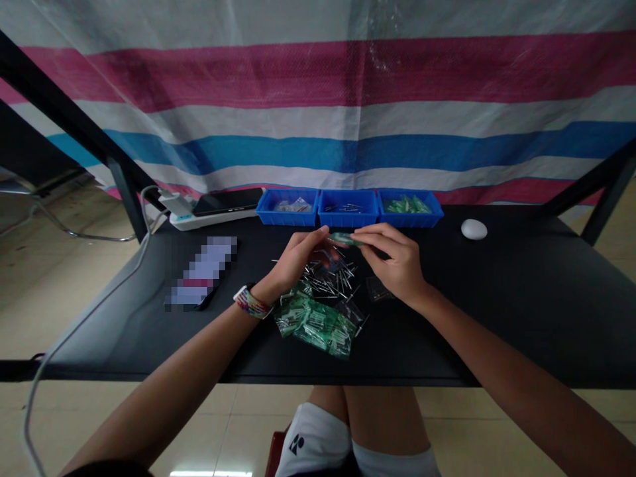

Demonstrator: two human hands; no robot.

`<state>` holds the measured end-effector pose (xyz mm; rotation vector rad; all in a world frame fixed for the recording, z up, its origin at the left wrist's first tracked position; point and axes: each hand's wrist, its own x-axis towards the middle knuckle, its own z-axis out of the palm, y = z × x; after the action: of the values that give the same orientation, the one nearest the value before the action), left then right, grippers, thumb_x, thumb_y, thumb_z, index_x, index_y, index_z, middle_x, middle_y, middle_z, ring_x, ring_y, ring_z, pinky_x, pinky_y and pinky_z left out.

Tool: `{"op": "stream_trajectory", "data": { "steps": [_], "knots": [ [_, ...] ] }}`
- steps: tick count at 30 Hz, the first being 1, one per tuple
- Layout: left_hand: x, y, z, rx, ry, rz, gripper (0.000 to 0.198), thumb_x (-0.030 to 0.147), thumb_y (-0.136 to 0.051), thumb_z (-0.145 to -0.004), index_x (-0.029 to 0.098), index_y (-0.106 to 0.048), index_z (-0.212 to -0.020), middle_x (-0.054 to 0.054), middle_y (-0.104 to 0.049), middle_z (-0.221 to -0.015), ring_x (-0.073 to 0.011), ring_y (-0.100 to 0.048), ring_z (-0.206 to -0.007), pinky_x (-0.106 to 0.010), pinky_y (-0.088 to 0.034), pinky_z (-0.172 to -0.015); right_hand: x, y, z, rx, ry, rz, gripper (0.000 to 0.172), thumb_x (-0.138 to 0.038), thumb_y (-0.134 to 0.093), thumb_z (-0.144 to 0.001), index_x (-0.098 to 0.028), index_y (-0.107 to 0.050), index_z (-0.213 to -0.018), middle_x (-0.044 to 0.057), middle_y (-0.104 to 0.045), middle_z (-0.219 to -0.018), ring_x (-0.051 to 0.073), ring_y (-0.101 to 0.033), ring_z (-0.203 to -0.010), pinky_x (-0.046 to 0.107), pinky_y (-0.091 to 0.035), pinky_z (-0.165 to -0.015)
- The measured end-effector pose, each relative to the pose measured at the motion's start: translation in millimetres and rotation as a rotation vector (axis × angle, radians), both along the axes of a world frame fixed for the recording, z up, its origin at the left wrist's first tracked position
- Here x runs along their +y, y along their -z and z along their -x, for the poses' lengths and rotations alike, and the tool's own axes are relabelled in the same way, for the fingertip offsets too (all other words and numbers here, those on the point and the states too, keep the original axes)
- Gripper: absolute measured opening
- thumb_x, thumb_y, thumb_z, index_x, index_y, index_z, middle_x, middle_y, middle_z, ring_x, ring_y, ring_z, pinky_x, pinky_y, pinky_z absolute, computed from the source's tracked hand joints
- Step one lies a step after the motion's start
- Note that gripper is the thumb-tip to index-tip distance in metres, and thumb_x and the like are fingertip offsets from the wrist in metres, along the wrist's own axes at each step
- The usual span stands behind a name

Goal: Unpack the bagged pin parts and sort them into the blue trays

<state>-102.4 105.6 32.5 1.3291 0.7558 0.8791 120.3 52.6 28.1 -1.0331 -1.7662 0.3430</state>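
Over the middle of the black table, my left hand (297,260) and my right hand (397,262) pinch a small green plastic packet (344,238) between them. Its contents are too small to make out. Below the hands lies a loose pile of thin silvery pins (325,281), which look like blind rivets. Nearer to me, several filled green plastic packets (315,324) are heaped beside the pile. A small clear bag (378,289) lies partly under my right hand. My left wrist wears a colourful woven band (252,303).
Three blue bins (348,217) stand in a row at the back, holding clear bags, metal pins and green packets. A white power strip (186,220) with a dark phone (228,201) on it sits left. A blurred-out phone (203,273) lies in front; a white mouse (474,229) is right.
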Motion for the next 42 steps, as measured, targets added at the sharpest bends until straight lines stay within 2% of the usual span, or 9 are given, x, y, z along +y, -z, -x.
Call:
{"op": "stream_trajectory", "data": {
  "steps": [5, 10, 13, 16, 19, 23, 29, 35, 42],
  "knots": [
    [0, -0.6, 0, -0.005, 0.023, -0.016, 0.028, 0.042, -0.078, -0.09, 0.014, -0.076, -0.094, -0.01, -0.078, -0.086, -0.0203, -0.076, -0.079, -0.028, -0.059, -0.065, -1, 0.3, 1, -0.011, 0.029, 0.008, 0.028, -0.021, -0.063, -0.102, -0.031, -0.083, -0.118, 0.008, -0.071, -0.137, 0.026, -0.073, -0.103, 0.048, -0.062, -0.098],
    [0, -0.8, -1, -0.002, 0.027, -0.065, 0.03, 0.039, -0.076, -0.093, 0.013, -0.074, -0.107, -0.01, -0.08, -0.084, -0.0217, -0.08, -0.079, -0.028, -0.06, -0.066, 1, -2.6, 2, 0.177, 0.017, 0.123, 0.036, -0.027, -0.062, -0.102, -0.029, -0.076, -0.134, 0.01, -0.067, -0.14, 0.022, -0.073, -0.096, 0.041, -0.066, -0.082],
    [1, 0.1, -1, -0.006, 0.022, -0.076, 0.031, 0.04, -0.076, -0.094, 0.012, -0.073, -0.108, -0.01, -0.081, -0.085, -0.0214, -0.081, -0.078, -0.027, -0.061, -0.066, 5, -1.8, 2, 0.404, -0.071, 0.335, 0.054, -0.038, -0.071, -0.096, -0.029, -0.063, -0.149, 0.01, -0.069, -0.129, 0.019, -0.073, -0.083, 0.036, -0.066, -0.069],
    [1, -1.0, -2, 0.006, 0.027, -0.091, 0.033, 0.041, -0.076, -0.094, 0.012, -0.073, -0.109, -0.009, -0.081, -0.086, -0.0211, -0.081, -0.078, -0.026, -0.062, -0.066, 9, 0.4, 3, 0.581, -0.171, 0.514, 0.066, -0.044, -0.083, -0.086, -0.027, -0.06, -0.145, 0.005, -0.072, -0.107, 0.019, -0.073, -0.077, 0.033, -0.066, -0.064],
    [-1, -3.1, -3, 0.027, 0.042, -0.117, 0.034, 0.042, -0.076, -0.094, 0.012, -0.072, -0.109, -0.009, -0.081, -0.089, -0.0212, -0.082, -0.079, -0.026, -0.062, -0.066, 12, 2.5, 5, 0.646, -0.196, 0.571, 0.053, -0.044, -0.09, -0.078, -0.023, -0.069, -0.121, 0.002, -0.071, -0.094, 0.018, -0.073, -0.073, 0.033, -0.065, -0.061],
    [-3, -4.2, -4, 0.064, 0.078, -0.13, 0.034, 0.045, -0.077, -0.094, 0.014, -0.07, -0.107, -0.009, -0.081, -0.092, -0.021, -0.082, -0.081, -0.025, -0.061, -0.067, 13, 3.9, 7, 0.61, -0.179, 0.513, 0.036, -0.04, -0.091, -0.077, -0.02, -0.072, -0.101, 0.003, -0.073, -0.088, 0.017, -0.071, -0.072, 0.033, -0.063, -0.064],
    [-4, -4.1, -5, 0.096, 0.049, -0.189, 0.031, 0.038, -0.084, -0.088, 0.014, -0.069, -0.101, -0.005, -0.076, -0.088, -0.0156, -0.075, -0.075, -0.024, -0.058, -0.065, 13, 5.0, 7, 0.555, -0.147, 0.472, 0.032, -0.039, -0.09, -0.077, -0.02, -0.075, -0.098, 0.003, -0.075, -0.085, 0.018, -0.07, -0.073, 0.037, -0.062, -0.072],
    [-1, 1.2, -4, 0.083, 0.074, -0.191, 0.03, 0.035, -0.085, -0.087, 0.014, -0.068, -0.1, -0.005, -0.076, -0.09, -0.0149, -0.074, -0.072, -0.025, -0.058, -0.067, 11, 6.2, 10, 0.555, -0.182, 0.483, 0.031, -0.041, -0.09, -0.078, -0.02, -0.076, -0.097, 0.004, -0.076, -0.09, 0.019, -0.072, -0.081, 0.037, -0.062, -0.076],
    [-2, 4.7, -6, 0.082, 0.112, -0.202, 0.025, 0.029, -0.083, -0.086, 0.015, -0.064, -0.096, -0.003, -0.073, -0.09, -0.012, -0.071, -0.07, -0.025, -0.059, -0.067, 11, 5.6, 9, 0.529, -0.223, 0.509, 0.031, -0.047, -0.088, -0.081, -0.021, -0.075, -0.092, 0.003, -0.075, -0.087, 0.019, -0.07, -0.076, 0.037, -0.062, -0.072]
  ]
}}
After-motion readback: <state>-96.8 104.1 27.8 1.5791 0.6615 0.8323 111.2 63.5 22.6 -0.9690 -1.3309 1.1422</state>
